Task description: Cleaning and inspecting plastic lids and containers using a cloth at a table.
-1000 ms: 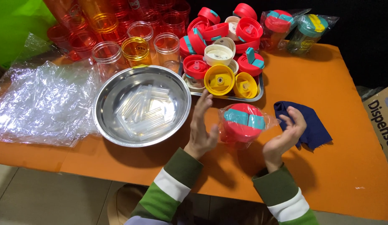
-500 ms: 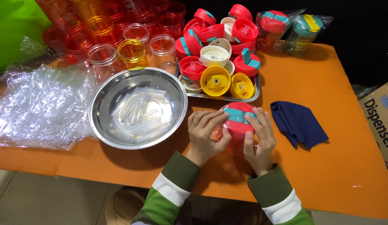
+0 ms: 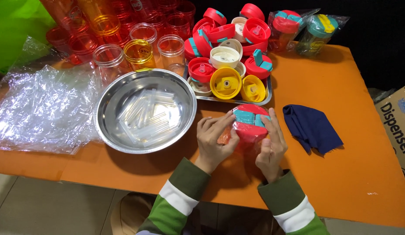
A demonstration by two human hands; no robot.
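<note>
Cup [image 3: 249,126]: red lid, teal flap, wrapped in clear plastic, on the orange bench [image 3: 363,174] between both hands.
Left hand [image 3: 215,139]: grip pressed against cup at 9 o'clock.
Right hand [image 3: 272,146]: grip pressed at 3 o'clock.
Bowl [image 3: 111,98]: 9 o'clock of cup.

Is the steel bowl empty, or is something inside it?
Not empty. The steel bowl holds a loose pile of clear plastic tubes lying across its bottom.

Item: lidded cup [image 3: 249,124], betw. my left hand [image 3: 214,140] & right hand [image 3: 268,148], on table [image 3: 363,174]. Bowl [image 3: 111,98] to its left, w/ straws [image 3: 148,116] inside; plastic bags [image 3: 41,109] further left. Tray of lids [image 3: 228,72] just behind. Cloth [image 3: 312,127] right. Jars [image 3: 124,39] at back-left.
</note>
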